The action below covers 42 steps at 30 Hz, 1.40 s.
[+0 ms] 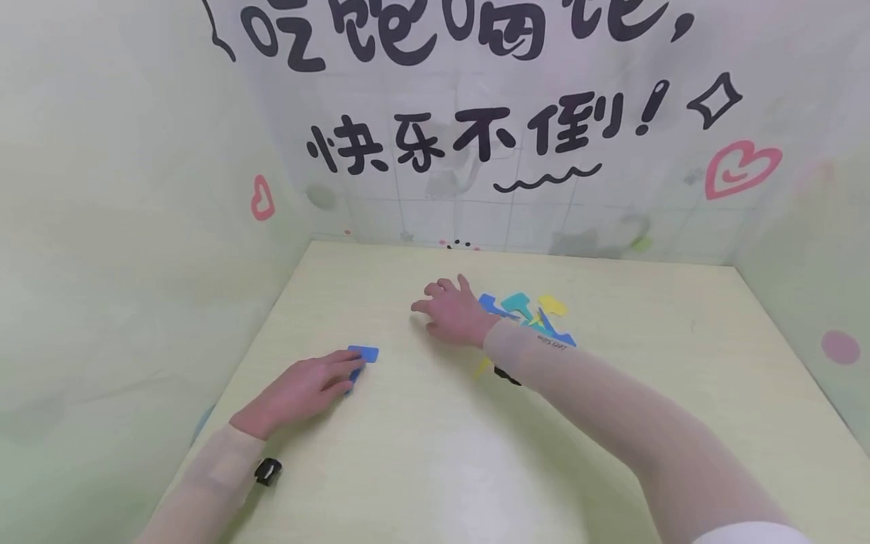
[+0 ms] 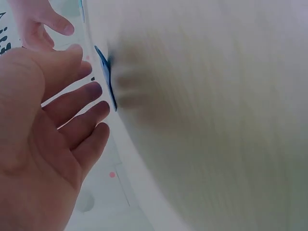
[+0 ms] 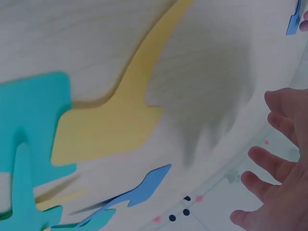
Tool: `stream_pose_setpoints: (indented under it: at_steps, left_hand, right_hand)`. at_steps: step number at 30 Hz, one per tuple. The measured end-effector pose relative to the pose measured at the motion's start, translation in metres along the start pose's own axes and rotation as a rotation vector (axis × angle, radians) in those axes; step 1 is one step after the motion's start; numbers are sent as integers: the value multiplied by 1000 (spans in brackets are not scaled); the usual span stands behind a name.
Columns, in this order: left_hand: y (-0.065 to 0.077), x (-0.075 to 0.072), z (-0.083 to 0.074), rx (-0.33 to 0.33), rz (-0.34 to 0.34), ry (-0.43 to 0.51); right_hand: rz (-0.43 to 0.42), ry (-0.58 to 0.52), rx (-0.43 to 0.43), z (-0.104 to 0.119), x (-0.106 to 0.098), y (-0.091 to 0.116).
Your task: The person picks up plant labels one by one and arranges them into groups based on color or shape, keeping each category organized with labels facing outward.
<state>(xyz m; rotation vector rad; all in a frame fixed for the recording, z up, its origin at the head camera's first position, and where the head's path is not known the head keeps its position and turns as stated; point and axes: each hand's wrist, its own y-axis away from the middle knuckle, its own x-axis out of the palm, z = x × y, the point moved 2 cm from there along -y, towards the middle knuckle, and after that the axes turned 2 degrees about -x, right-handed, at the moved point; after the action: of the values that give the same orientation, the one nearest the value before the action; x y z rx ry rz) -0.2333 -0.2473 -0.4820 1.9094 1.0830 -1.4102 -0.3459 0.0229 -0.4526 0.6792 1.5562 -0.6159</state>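
Pale wood-grain tabletop [image 1: 381, 483] seemed slick; the left hand [image 1: 299, 394], fingers slightly apart, risked skidding the thin blue plastic T-shaped tag [image 1: 368, 353]; the right hand [image 1: 451, 311], fingers spread, held nothing.

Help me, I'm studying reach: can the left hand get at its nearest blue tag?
Probably yes: the left hand is partly over that blue tag, and nothing else covers it.

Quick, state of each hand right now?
Left hand: open, fingers over a blue T-shaped piece; contact can't be told.
Right hand: open, holding nothing.
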Motion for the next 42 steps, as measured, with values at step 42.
stream_pose_setpoints:
  at_steps: [42]
  left_hand:
    - [-4,1,7,-34,38,-92]
  right_hand:
    - [46,-86,-33,-93,15,49]
